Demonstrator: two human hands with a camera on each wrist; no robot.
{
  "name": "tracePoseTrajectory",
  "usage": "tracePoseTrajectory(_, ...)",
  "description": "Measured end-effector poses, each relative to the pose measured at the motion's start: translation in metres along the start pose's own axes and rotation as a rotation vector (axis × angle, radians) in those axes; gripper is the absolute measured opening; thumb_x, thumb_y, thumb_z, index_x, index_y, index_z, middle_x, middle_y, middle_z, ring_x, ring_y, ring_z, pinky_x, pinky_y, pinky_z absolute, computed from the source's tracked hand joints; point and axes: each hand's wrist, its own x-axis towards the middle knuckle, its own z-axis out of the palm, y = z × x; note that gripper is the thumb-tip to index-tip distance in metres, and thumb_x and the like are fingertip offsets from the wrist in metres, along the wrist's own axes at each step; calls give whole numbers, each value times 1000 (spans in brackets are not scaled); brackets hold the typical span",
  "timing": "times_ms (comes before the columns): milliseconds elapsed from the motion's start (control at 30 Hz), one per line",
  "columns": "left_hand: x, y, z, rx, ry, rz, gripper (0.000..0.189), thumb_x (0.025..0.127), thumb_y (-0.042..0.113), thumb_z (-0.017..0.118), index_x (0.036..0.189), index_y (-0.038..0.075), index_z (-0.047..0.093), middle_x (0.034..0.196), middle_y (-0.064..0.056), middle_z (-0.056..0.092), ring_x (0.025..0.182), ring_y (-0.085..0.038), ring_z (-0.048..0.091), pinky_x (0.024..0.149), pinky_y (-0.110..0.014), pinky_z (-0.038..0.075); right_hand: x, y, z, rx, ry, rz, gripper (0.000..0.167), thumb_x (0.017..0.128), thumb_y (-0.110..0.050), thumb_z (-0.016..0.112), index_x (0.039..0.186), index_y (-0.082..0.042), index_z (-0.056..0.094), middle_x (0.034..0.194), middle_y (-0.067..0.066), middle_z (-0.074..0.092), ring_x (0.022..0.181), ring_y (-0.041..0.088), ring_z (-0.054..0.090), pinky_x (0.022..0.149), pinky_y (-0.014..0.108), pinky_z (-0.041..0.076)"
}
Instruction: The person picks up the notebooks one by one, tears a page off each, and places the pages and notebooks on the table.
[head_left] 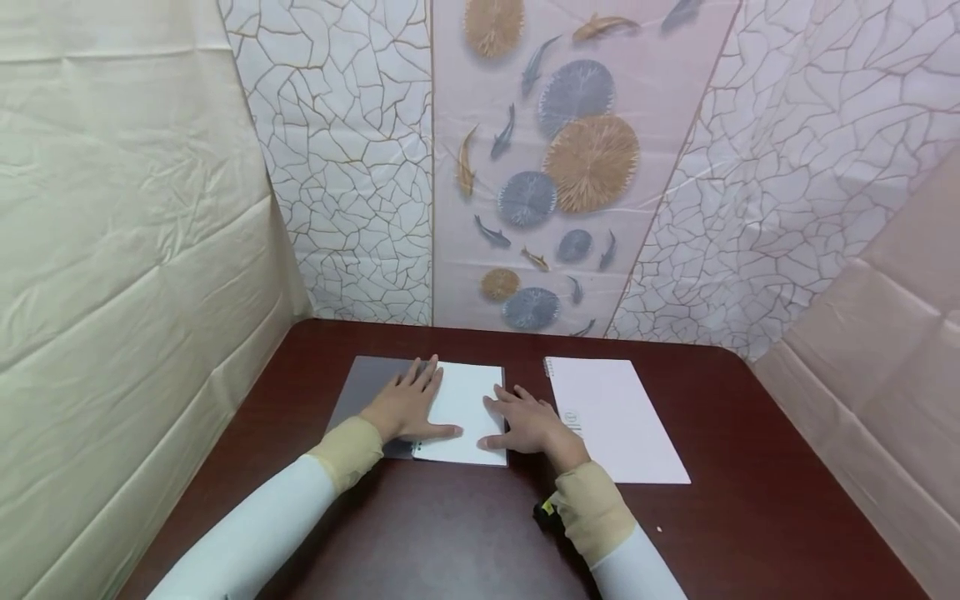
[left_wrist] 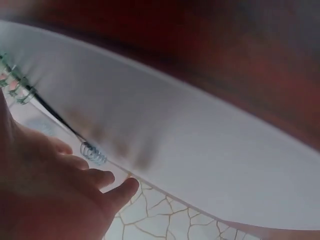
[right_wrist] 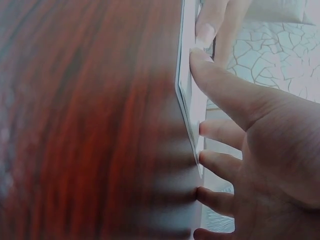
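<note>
**White sleeves (head_left: 253,529) stretch over a dark table (head_left: 450,542) to an opened notebook (head_left: 468,387)**

Beige cuffs (head_left: 348,454) finish both sleeves as I watch by head camera from my remote station. The left hand (head_left: 408,410) lies with fingers spread across the notebook's bound side, between its grey cover (head_left: 365,387) and its white page (head_left: 457,450), thumb stretched onto the paper. At the page's right edge rests the right hand (head_left: 527,425), fingers fanned, its thumb on the sheet. Both grips are loose, by my reading: straightened fingers touch the paper without clasping it. The notebook lies flat toward the far side of the table, cover folded out to the left. Just to its right I see a second notebook (head_left: 630,408), white, with rings at its far left corner and its left side partly hidden by the right wrist. On my left-wrist feed, wire coils (left_wrist: 93,153) show beside the fingers. A wall hanging (head_left: 517,167) patterned with fish rises behind.
</note>
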Motion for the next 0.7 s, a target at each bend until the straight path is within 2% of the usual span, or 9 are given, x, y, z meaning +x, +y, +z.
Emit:
tracePoseTrajectory(400,-2,2,0,-55,-47,-32,124,88,94,38,170,4,15,178,-10,2,162,-36,15,124,-63,26,0,-1,4,23,44,5,86,92,-57,78,161,-17,48,172,10,32,159,44,21,122,71,21)
tracePoseTrajectory(567,-2,0,0,-67,-61,-40,124,88,95,35,170,4,12,178,-10,0,163,-36,11,126,-62,21,4,-7,-1,17,157,-63,84,89,-49,85,158,-14,53,170,17,33,157,42,27,119,69,30)
tracePoseTrajectory(633,0,-1,3,-74,-64,-39,126,87,97,32,170,4,12,178,-10,1,163,-36,10,126,-63,19,5,-9,-4,28,228,-83,82,91,-47,84,158,-13,52,171,18,30,156,42,30,116,70,35)
tracePoseTrajectory(700,1,0,4,-78,-62,-34,127,86,97,31,170,3,12,178,-11,1,163,-37,10,126,-63,19,8,-11,-9,52,287,-67,80,94,-46,80,160,-12,49,172,18,29,155,42,32,114,71,36)
